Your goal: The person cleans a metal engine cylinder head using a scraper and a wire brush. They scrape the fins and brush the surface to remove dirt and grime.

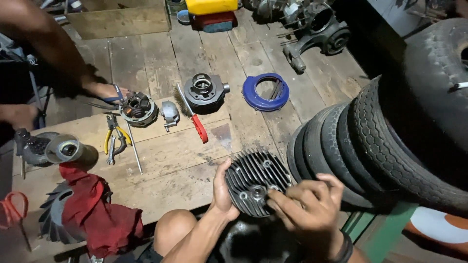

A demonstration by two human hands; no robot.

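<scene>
Head view, left hand, right hand gripping finned cylinder head, lower edge hidden

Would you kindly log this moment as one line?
left hand: holds finned cylinder head | right hand: fingers on it | wire brush: on wooden floor

I sat over a floor of worn, stained wooden planks, lit brightly from above while the edges fell into shadow. A row of old tyres leaned at my right. A wooden board lay at the far end, beside a yellow container.
</scene>
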